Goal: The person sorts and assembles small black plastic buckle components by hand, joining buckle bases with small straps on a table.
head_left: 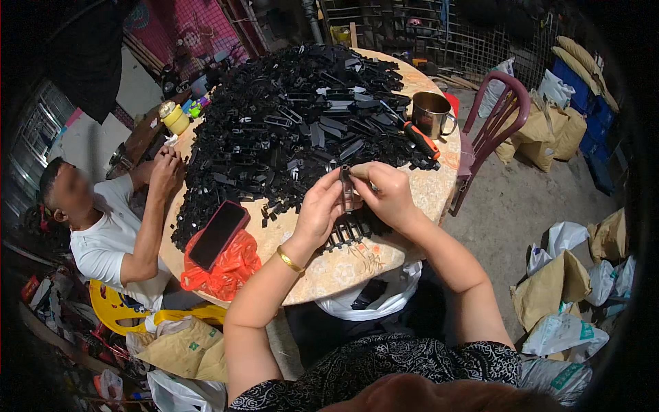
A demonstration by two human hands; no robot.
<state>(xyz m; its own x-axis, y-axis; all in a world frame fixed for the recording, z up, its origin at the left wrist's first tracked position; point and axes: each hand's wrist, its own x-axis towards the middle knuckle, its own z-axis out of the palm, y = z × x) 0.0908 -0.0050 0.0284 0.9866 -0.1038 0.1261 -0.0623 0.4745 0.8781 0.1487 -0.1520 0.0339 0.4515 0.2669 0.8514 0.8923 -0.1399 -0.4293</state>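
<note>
Between my two hands, over the near side of the round table, is a small narrow black plastic part. My left hand is closed around its left side, with the thumb and fingers pinching it upright. From the other side my right hand pinches the same part near its top. Just beneath the hands, several dark toothed plastic pieces lie side by side on the tabletop. A large heap of loose black plastic parts spreads out beyond my hands.
An orange-and-black screwdriver and a metal mug are at the right. A phone rests on a red plastic bag at the left. Another person sits at the left edge. A white bag hangs below the near edge.
</note>
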